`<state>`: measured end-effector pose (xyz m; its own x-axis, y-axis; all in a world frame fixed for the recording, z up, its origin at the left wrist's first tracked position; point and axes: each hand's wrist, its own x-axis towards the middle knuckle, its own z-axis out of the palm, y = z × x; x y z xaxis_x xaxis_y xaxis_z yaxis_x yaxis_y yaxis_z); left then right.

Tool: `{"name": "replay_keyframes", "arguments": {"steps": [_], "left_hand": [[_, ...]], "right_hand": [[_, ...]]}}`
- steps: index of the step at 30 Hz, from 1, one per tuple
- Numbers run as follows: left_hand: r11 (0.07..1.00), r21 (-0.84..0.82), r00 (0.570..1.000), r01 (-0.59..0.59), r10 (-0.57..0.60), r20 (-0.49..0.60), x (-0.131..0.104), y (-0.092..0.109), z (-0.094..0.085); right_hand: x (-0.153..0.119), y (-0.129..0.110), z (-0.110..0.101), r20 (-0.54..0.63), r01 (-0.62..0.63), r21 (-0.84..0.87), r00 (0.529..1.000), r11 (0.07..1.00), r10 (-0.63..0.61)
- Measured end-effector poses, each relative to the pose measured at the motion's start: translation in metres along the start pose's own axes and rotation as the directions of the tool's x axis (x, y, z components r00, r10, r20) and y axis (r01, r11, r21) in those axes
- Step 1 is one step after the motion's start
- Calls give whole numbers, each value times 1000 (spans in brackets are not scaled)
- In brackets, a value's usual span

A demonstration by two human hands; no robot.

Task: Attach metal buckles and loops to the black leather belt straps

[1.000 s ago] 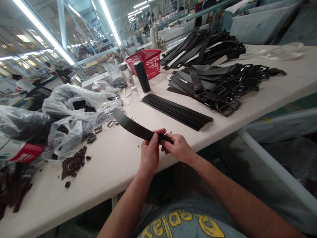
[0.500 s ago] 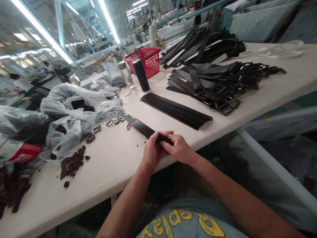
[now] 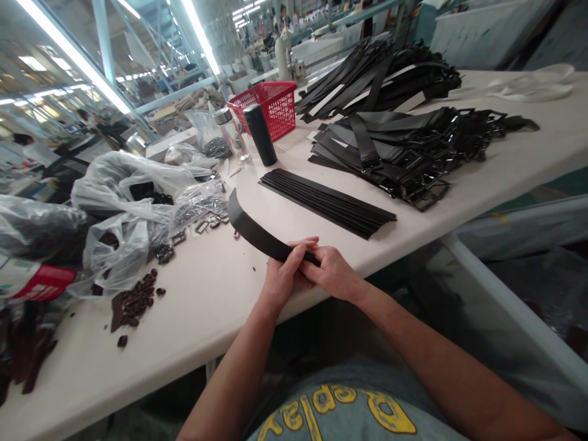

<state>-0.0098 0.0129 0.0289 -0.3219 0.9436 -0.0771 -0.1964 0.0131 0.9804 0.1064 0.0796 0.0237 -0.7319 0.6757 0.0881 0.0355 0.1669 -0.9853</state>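
Note:
A black strap [image 3: 258, 234] reaches up and left from both hands, its far end curving upward. My left hand [image 3: 283, 277] is closed on it, the thumb lying along the top. Close against it on the right, my right hand [image 3: 333, 272] grips the strap's near end at the table edge. Fingers cover that near end, so its shape is hidden. Beyond the hands lies a row of flat black straps [image 3: 328, 202], side by side on the pale table [image 3: 206, 312].
Buckled straps [image 3: 404, 153] are heaped at the right, with another strap pile behind. A dark bottle [image 3: 261, 136], a glass bottle [image 3: 233, 136] and a red basket [image 3: 281, 113] stand at the back. Plastic bags [image 3: 124, 226] and small brown loops [image 3: 138, 298] lie left.
The strap's far end has lifted and now bends upward, where it was flatter before. Both hands keep their hold, with the left thumb shifted slightly to the right.

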Motion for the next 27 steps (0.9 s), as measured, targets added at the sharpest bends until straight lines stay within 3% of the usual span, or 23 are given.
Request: {"name": "replay_keyframes", "arguments": {"steps": [3, 9, 17, 27], "left_hand": [[998, 45, 995, -43, 47, -91, -1, -3, -3], [974, -210, 961, -82, 22, -275, -5, -8, -9], [929, -369, 972, -33, -56, -230, -3, -5, -12], [927, -365, 971, -88, -2, -239, -3, -8, -13]], "right_hand": [[-2, -1, 1, -57, -2, -29, 998, 1000, 0], [0, -3, 4, -11, -28, -62, 1000, 998, 27], [6, -2, 5, 19, -44, -192, 999, 980, 49], [6, -14, 11, -39, -42, -507, 999, 861, 26]]}}
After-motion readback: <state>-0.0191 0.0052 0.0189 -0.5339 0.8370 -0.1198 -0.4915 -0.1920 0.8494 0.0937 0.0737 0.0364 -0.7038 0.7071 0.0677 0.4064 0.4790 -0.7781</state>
